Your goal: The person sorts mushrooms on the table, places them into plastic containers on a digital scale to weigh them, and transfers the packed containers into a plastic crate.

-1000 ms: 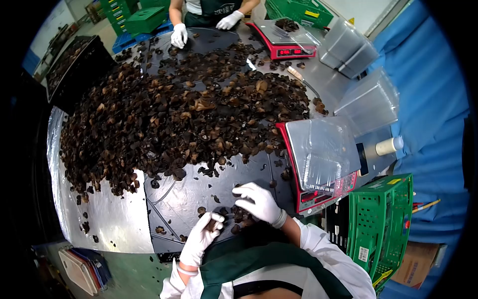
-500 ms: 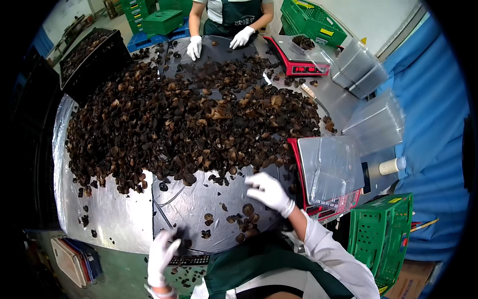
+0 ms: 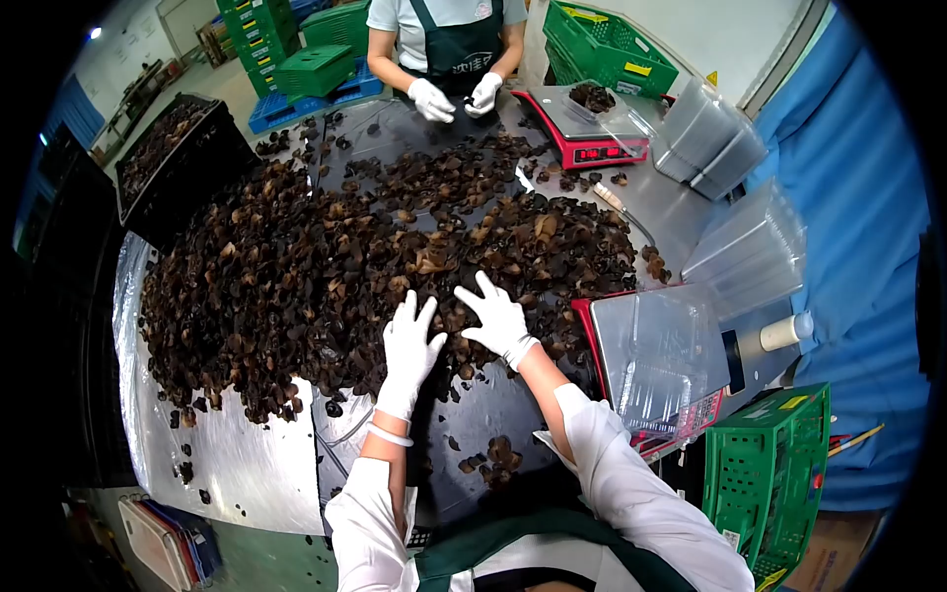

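Observation:
A broad heap of dark brown wood ear mushrooms [image 3: 286, 266] covers much of the metal table. My left hand [image 3: 408, 347], in a white glove, reaches over the near edge of the heap with its fingers apart. Just right of it is my right hand [image 3: 497, 322], also gloved, its fingers spread at the mushrooms. Neither hand has anything visible in its grip; whether the fingertips press into the heap is hard to tell. A small cluster of mushrooms [image 3: 498, 459] lies apart on the dark sheet nearer my body.
A red scale [image 3: 592, 331] bearing a clear plastic box [image 3: 656, 355] stands to my right, near a green crate [image 3: 755, 474]. Across the table a co-worker's gloved hands [image 3: 454, 99] are beside another scale [image 3: 607, 153]. A black crate [image 3: 173, 173] sits far left.
Both my hands have moved forward to the heap, the left from the table's near edge. The co-worker's hands have lifted and come together. The view has shifted slightly.

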{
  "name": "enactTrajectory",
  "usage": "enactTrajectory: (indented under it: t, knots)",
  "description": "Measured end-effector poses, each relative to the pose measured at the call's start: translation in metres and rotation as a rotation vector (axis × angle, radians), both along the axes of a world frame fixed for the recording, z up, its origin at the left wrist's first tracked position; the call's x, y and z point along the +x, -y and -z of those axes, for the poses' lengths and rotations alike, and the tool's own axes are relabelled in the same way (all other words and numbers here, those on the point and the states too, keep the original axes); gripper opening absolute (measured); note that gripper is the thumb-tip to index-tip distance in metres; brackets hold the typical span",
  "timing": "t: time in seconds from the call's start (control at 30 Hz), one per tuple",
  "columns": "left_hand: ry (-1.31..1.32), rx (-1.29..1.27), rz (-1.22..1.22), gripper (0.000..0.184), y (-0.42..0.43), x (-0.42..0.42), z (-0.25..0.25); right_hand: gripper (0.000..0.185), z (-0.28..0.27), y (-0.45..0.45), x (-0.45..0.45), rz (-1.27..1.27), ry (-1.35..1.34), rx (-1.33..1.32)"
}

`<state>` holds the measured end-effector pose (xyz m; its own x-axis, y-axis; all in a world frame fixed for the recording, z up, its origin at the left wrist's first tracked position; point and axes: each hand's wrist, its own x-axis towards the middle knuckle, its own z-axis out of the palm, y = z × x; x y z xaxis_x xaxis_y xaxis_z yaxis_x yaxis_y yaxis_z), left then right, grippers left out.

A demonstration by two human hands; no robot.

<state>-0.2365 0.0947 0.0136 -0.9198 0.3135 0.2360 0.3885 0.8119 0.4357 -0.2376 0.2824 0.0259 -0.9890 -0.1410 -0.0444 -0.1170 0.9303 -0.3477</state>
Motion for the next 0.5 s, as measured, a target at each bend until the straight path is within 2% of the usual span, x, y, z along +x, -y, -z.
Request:
enactTrajectory:
  t: [0.03,0.1,0.17,0.3,0.43,0.5]
  knots:
    - [-0.028,-0.049,0.020,0.058,-0.002,0.004,0.005,0.069,0.005,0.000,0.005,-0.009,-0.078,-0.016]
    - [-0.129,0.000,0.059,0.040,-0.005,0.010,0.011,0.053,0.010,-0.001,0.014,-0.003,-0.153,-0.057]
    - [-0.105,0.024,0.093,0.037,-0.006,0.021,0.011,0.044,0.010,-0.003,0.031,-0.006,-0.241,-0.173]
    - [-0.209,0.127,0.120,0.032,0.003,0.056,0.005,0.046,0.001,0.004,0.074,-0.014,-0.286,-0.238]
    - [-0.112,0.120,0.201,0.034,0.016,0.103,0.007,0.055,-0.004,0.010,0.123,-0.100,-0.189,-0.208]
    - [-0.076,0.117,0.219,0.034,0.021,0.127,0.014,0.051,-0.003,0.009,0.147,-0.154,-0.184,-0.240]
